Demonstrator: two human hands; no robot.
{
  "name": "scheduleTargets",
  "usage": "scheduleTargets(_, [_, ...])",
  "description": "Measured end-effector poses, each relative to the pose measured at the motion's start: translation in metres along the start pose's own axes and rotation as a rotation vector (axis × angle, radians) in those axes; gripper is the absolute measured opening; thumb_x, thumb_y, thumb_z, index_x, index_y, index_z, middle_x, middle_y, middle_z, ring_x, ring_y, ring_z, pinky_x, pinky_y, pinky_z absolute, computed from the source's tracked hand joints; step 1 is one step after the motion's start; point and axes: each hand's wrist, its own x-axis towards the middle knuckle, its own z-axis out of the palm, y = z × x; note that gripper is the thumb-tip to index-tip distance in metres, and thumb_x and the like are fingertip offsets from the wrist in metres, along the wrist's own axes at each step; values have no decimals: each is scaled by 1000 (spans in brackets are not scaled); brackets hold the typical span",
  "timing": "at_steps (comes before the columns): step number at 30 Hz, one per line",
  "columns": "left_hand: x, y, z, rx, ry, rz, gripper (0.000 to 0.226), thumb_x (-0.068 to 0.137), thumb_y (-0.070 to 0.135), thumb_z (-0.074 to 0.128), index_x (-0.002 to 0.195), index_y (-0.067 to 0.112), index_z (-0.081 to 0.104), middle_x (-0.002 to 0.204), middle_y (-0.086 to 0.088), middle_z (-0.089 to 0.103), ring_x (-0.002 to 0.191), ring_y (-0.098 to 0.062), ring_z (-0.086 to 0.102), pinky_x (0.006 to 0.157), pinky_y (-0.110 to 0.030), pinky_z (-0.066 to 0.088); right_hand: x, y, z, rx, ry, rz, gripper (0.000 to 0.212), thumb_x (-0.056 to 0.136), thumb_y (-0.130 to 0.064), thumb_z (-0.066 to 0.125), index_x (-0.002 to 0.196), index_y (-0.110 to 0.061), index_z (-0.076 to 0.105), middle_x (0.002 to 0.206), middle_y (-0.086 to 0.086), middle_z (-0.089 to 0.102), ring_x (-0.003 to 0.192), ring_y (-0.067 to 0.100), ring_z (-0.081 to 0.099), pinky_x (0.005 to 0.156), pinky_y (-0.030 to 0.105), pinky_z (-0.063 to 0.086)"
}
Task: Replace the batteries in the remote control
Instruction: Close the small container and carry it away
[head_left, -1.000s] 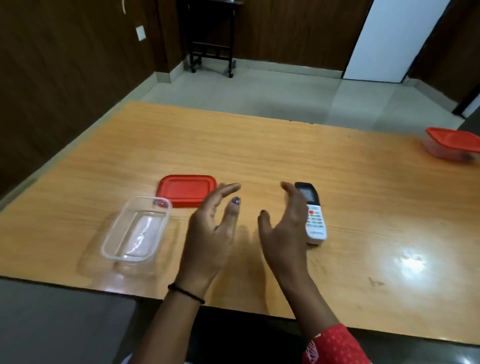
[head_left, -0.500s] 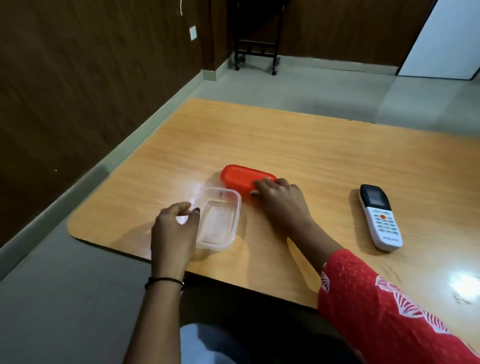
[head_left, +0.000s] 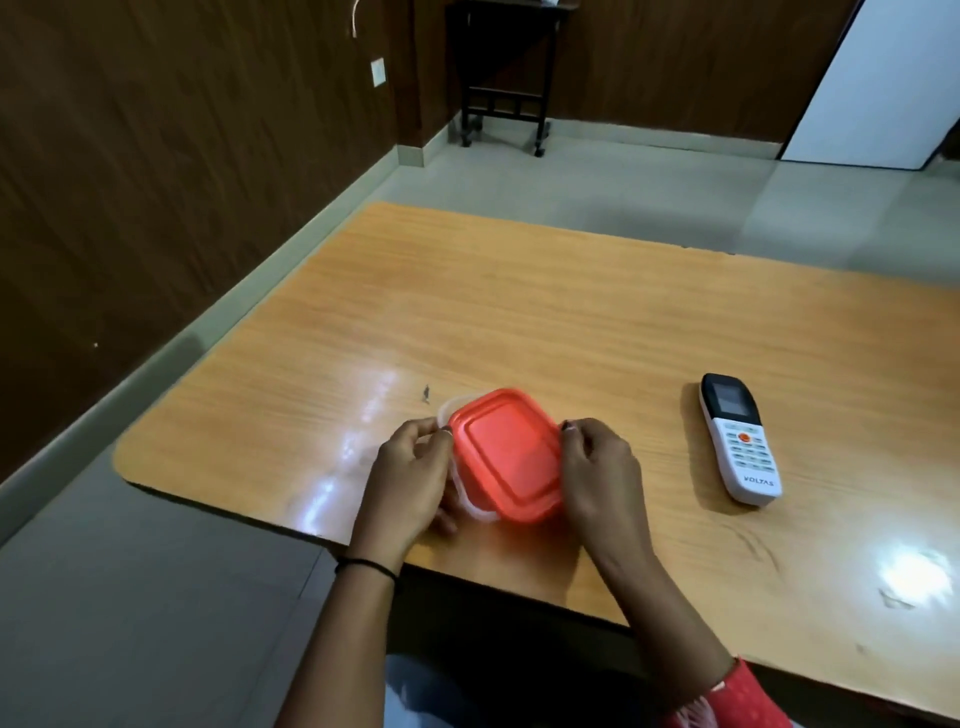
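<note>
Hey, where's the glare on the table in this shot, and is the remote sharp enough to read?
Head view: glare streaks the table just left of the left hand, with a brighter patch near the right front edge; head view: the remote control is sharp, its VOLTAS lettering legible, shadow falling to its left; head view: the white panel at top right leans from wide-angle distortion.

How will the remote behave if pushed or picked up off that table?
Probably slides rather than rolls: the remote lies flat, face up, on a glossy table. Likely rigid, given its hard-looking plastic shell. Probably light and easy to lift, being slim; its smooth casing might be slightly slippery.
</note>
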Motion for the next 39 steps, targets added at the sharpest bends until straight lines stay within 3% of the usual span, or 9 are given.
scheduleTargets(6, [11, -4, 9, 153, 3, 84, 23, 90, 41, 52, 104, 25, 58, 67, -4, 63, 55, -25, 64, 56, -42, 56, -15, -9, 4, -186, -68, -58, 31, 99, -21, 32, 116, -15, 57, 108, 14, 67, 100, 37, 60, 78, 39, 43])
scheduleTargets(10, [13, -5, 14, 183, 66, 201, 23, 93, 37, 48, 97, 18, 61, 81, -19, 64, 72, -31, 63, 65, -43, 51, -18, -10, 4, -309, -106, -112, 32, 99, -27, 30, 124, -22, 50, 121, 5, 63, 106, 34, 59, 82, 40, 43])
scheduleTargets(13, [7, 1, 19, 52, 130, 283, 26, 94, 36, 48, 89, 13, 60, 80, -26, 60, 64, -26, 55, 57, -34, 43, -16, -12, -4, -250, -109, -94, 33, 99, -35, 31, 122, -26, 53, 115, 4, 67, 102, 32, 61, 77, 38, 43])
scheduleTargets(16, [1, 8, 29, -74, 153, 315, 22, 92, 38, 51, 85, 19, 59, 64, -7, 52, 55, -12, 48, 52, -30, 40, -8, -7, -14, -147, -105, -88, 34, 98, -41, 31, 109, -26, 60, 92, 4, 69, 86, 29, 63, 66, 36, 43])
scheduleTargets(23, [-5, 14, 35, -137, 142, 293, 16, 81, 51, 55, 93, 40, 54, 67, -6, 59, 60, -23, 59, 48, -34, 45, -2, -5, -30, 72, -164, -124, 27, 99, -34, 36, 108, -27, 61, 69, -5, 62, 56, 13, 59, 54, 44, 53])
scheduleTargets(31, [-12, 23, 34, -269, 204, 271, 6, 80, 47, 59, 84, 45, 56, 62, -12, 51, 56, -25, 56, 44, -52, 52, -4, -14, -30, 282, -151, -67, 36, 92, -47, 41, 107, -23, 62, 72, -8, 59, 50, 3, 54, 42, 17, 40])
scheduleTargets(34, [-13, 23, 38, -315, 211, 252, 12, 82, 43, 61, 91, 39, 55, 55, 1, 52, 46, -8, 56, 42, -43, 53, -6, -16, -27, 386, -143, 17, 48, 87, -58, 36, 90, -19, 64, 63, -11, 53, 52, 11, 52, 45, 30, 44])
scheduleTargets(36, [-14, 22, 39, -258, 206, 275, 17, 80, 47, 60, 93, 39, 54, 58, -6, 52, 50, -14, 56, 47, -48, 54, -8, -17, -26, 428, -138, 45, 48, 85, -60, 36, 79, -20, 64, 63, -5, 55, 55, 29, 54, 49, 44, 48])
scheduleTargets(39, [-16, 23, 39, -159, 209, 322, 15, 81, 50, 56, 93, 44, 51, 65, -7, 62, 52, -20, 63, 47, -44, 56, -8, -18, -29, 441, -132, 13, 39, 86, -54, 38, 93, -28, 65, 76, -4, 65, 65, 24, 68, 48, 37, 56])
